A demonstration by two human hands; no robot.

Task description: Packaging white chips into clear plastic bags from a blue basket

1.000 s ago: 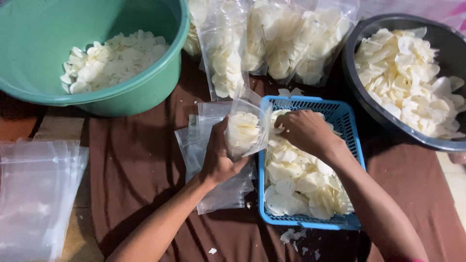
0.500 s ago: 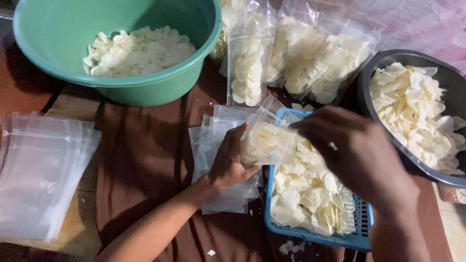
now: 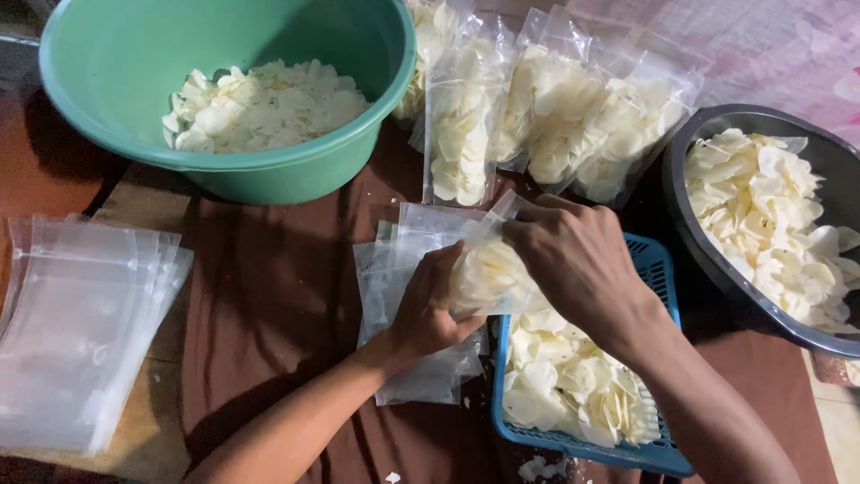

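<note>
My left hand (image 3: 428,309) grips a small clear plastic bag (image 3: 488,269) partly filled with pale thin chips, held over the left edge of a blue plastic basket (image 3: 663,269). My right hand (image 3: 573,260) is at the bag's open mouth, fingers curled over it; whether chips are in the fingers is hidden. The basket holds a heap of the same white chips (image 3: 564,381). Under my left hand lies a small pile of empty clear bags (image 3: 403,260) on a brown cloth (image 3: 269,287).
A green basin (image 3: 134,54) with chips stands at the back left. Several filled clear bags (image 3: 546,108) lean at the back middle. A dark bowl (image 3: 690,233) of chips is at the right. A stack of larger empty bags (image 3: 81,323) lies at the left.
My right hand went from the basket's chips up to the bag's mouth. The left hand kept hold of the bag. The view shifted, showing more of the green basin.
</note>
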